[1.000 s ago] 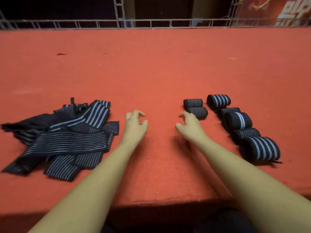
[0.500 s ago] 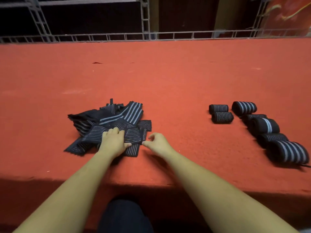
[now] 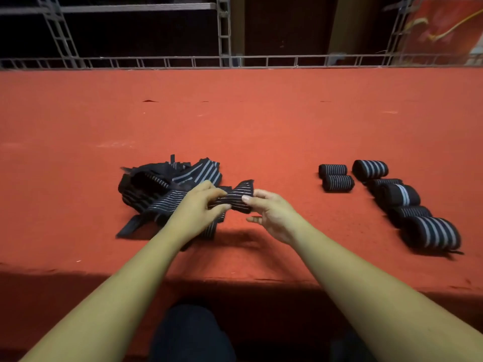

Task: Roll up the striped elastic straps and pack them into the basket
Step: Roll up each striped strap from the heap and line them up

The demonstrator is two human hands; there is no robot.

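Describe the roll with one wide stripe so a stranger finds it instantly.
On the red table, look to the rolled straps at the right. Midway along their outer line lies a black roll; it alone bears one broad pale band, where its neighbours show several stripes.

Loose straps (image 3: 167, 189) left, rolls (image 3: 392, 194) right

Left hand (image 3: 194, 209) and right hand (image 3: 273, 214) on one striped strap (image 3: 235, 197), seemingly above table (image 3: 261, 126)
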